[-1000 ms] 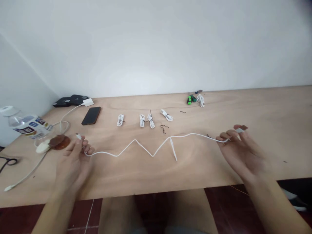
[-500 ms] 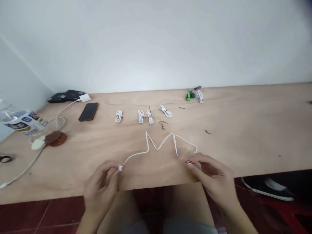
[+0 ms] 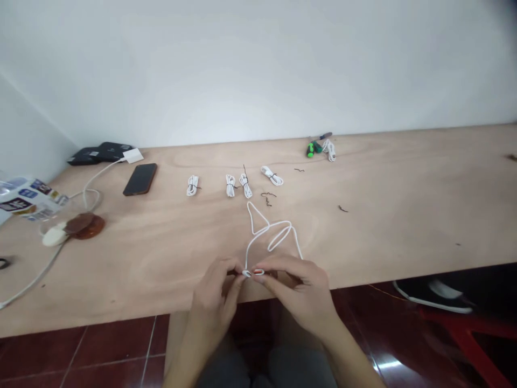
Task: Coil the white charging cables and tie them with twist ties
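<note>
- The fingertips of the left hand and right hand hide much of two small cable ends, so the connector type cannot be made out.
- The left hand pinches a white plug between thumb and fingers; the right hand narrowly pinches a white end with a red mark, just beside it.
- Both ends belong to a thin, glossy white cable, which rises from the hands onto the table in narrow, tapering loops.
- Four small white cable coils, each bound with dark wire, lie in a loose row beyond the loops; a fifth white coil lies at a slant.
- Short black wire scraps lie near the loops.
- A green-handled screwdriver lies by another white coil.
- A dark smartphone lies face-up on the pale, grainy plywood table.
- Below the table edge are dark red floor tiles; a plain white wall stands behind.
</note>
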`<action>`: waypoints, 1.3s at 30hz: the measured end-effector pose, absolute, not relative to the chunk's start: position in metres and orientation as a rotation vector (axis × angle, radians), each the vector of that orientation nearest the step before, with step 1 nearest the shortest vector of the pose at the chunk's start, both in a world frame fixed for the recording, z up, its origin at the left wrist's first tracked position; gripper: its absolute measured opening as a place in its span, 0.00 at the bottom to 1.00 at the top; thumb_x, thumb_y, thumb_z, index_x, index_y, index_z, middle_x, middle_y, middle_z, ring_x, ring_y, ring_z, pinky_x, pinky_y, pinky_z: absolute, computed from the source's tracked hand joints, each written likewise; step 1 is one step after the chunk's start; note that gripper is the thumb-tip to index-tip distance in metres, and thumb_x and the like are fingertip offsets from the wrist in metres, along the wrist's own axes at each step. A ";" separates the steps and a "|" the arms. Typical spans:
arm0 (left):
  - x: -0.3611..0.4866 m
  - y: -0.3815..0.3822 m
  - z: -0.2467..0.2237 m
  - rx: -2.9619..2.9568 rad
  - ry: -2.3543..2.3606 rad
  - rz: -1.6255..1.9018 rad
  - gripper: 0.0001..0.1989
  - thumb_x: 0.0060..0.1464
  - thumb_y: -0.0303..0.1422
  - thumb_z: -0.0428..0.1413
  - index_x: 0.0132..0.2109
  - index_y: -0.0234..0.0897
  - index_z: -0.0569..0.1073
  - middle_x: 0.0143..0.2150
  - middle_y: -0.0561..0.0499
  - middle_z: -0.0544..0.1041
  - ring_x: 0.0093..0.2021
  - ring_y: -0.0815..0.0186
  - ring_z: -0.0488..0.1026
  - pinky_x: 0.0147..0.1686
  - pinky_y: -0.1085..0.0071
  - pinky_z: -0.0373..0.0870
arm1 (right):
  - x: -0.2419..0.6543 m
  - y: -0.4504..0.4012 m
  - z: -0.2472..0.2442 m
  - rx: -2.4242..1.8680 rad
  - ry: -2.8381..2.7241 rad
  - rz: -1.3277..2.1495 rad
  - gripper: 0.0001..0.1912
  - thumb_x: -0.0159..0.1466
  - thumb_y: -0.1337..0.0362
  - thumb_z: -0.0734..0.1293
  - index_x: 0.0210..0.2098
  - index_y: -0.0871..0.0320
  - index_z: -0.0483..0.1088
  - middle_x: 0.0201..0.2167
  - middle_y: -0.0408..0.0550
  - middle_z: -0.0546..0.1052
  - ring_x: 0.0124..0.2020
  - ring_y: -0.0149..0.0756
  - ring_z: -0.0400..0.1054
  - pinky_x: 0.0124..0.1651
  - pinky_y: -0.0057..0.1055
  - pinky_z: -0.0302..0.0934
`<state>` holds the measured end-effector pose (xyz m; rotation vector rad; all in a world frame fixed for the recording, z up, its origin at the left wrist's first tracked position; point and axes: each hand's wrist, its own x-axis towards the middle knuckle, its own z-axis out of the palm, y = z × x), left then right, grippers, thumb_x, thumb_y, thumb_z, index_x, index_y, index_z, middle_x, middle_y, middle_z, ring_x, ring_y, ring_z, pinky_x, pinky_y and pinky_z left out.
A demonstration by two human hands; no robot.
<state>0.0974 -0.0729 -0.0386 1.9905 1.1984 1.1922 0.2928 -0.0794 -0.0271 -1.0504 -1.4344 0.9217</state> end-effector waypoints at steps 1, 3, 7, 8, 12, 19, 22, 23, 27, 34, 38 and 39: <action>0.096 -0.073 -0.040 1.977 1.188 1.175 0.05 0.69 0.26 0.54 0.46 0.41 0.72 0.41 0.51 0.76 0.41 0.67 0.79 0.43 0.73 0.77 | 0.291 -0.079 -0.027 -1.039 -1.431 0.938 0.05 0.66 0.65 0.76 0.41 0.49 0.85 0.37 0.45 0.86 0.39 0.40 0.80 0.42 0.34 0.76; 0.095 -0.074 -0.043 1.959 1.168 1.147 0.05 0.69 0.26 0.54 0.47 0.42 0.72 0.42 0.50 0.76 0.42 0.66 0.79 0.44 0.72 0.77 | 0.288 -0.079 -0.027 -1.024 -1.416 0.950 0.06 0.65 0.66 0.76 0.41 0.50 0.85 0.37 0.46 0.86 0.40 0.40 0.81 0.41 0.33 0.76; 0.095 -0.077 -0.045 1.939 1.148 1.128 0.05 0.70 0.27 0.54 0.47 0.42 0.73 0.42 0.49 0.76 0.43 0.66 0.78 0.44 0.71 0.77 | 0.286 -0.081 -0.030 -1.012 -1.420 0.932 0.05 0.65 0.65 0.76 0.41 0.50 0.84 0.37 0.46 0.86 0.39 0.40 0.80 0.40 0.33 0.75; 0.094 -0.077 -0.044 1.932 1.159 1.128 0.05 0.70 0.27 0.54 0.47 0.42 0.73 0.42 0.49 0.76 0.43 0.66 0.78 0.44 0.72 0.77 | 0.288 -0.081 -0.032 -1.019 -1.402 0.924 0.05 0.65 0.65 0.77 0.41 0.50 0.84 0.37 0.46 0.85 0.39 0.40 0.79 0.40 0.34 0.74; 0.087 -0.074 -0.036 1.899 1.278 1.214 0.07 0.70 0.27 0.53 0.48 0.42 0.75 0.44 0.49 0.77 0.45 0.65 0.77 0.45 0.71 0.75 | 0.318 -0.076 -0.040 -1.195 -1.065 0.779 0.10 0.68 0.59 0.73 0.49 0.50 0.81 0.43 0.49 0.84 0.38 0.39 0.78 0.40 0.35 0.72; 0.065 -0.044 -0.020 1.994 1.436 1.184 0.10 0.72 0.30 0.50 0.54 0.42 0.75 0.46 0.48 0.77 0.46 0.62 0.76 0.47 0.67 0.73 | 0.391 -0.044 -0.047 -1.797 -1.335 0.311 0.24 0.73 0.47 0.62 0.56 0.55 0.77 0.55 0.57 0.80 0.54 0.54 0.73 0.61 0.53 0.62; 0.068 -0.031 -0.017 2.103 1.383 0.963 0.14 0.74 0.32 0.46 0.56 0.40 0.74 0.52 0.44 0.76 0.53 0.58 0.75 0.54 0.63 0.71 | 0.400 -0.031 -0.053 -1.980 -1.642 0.170 0.25 0.71 0.47 0.64 0.58 0.58 0.74 0.53 0.61 0.80 0.53 0.58 0.72 0.61 0.56 0.58; 0.070 -0.028 -0.015 2.138 1.358 0.885 0.14 0.75 0.34 0.45 0.56 0.40 0.74 0.52 0.44 0.77 0.53 0.58 0.75 0.54 0.62 0.71 | 0.400 -0.027 -0.055 -1.999 -1.721 0.150 0.22 0.72 0.50 0.63 0.55 0.59 0.75 0.50 0.62 0.80 0.52 0.58 0.72 0.59 0.54 0.59; 0.081 -0.015 -0.011 2.276 1.300 0.601 0.15 0.68 0.43 0.56 0.54 0.40 0.75 0.48 0.44 0.78 0.45 0.55 0.76 0.43 0.63 0.71 | 0.402 -0.011 -0.055 -1.988 -1.846 0.068 0.14 0.73 0.59 0.59 0.41 0.58 0.74 0.43 0.64 0.79 0.48 0.58 0.70 0.54 0.51 0.58; 0.086 0.047 0.006 2.268 0.943 0.287 0.04 0.55 0.33 0.61 0.34 0.38 0.77 0.32 0.51 0.78 0.31 0.63 0.72 0.32 0.70 0.61 | 0.388 0.035 -0.030 -1.340 -1.347 0.835 0.16 0.72 0.48 0.63 0.44 0.54 0.70 0.28 0.43 0.67 0.30 0.38 0.63 0.37 0.36 0.59; 0.088 0.084 0.021 2.185 0.713 0.010 0.05 0.47 0.29 0.63 0.34 0.36 0.81 0.30 0.52 0.79 0.30 0.65 0.72 0.31 0.72 0.62 | 0.361 0.060 -0.009 -1.025 -0.986 1.260 0.23 0.68 0.40 0.66 0.40 0.54 0.71 0.23 0.35 0.51 0.23 0.31 0.46 0.28 0.31 0.51; 0.088 0.090 0.023 2.171 0.704 -0.037 0.06 0.47 0.29 0.63 0.34 0.36 0.82 0.30 0.52 0.79 0.30 0.66 0.72 0.31 0.72 0.62 | 0.354 0.064 -0.003 -1.005 -0.966 1.283 0.23 0.66 0.40 0.69 0.38 0.55 0.71 0.23 0.34 0.49 0.22 0.30 0.42 0.27 0.31 0.50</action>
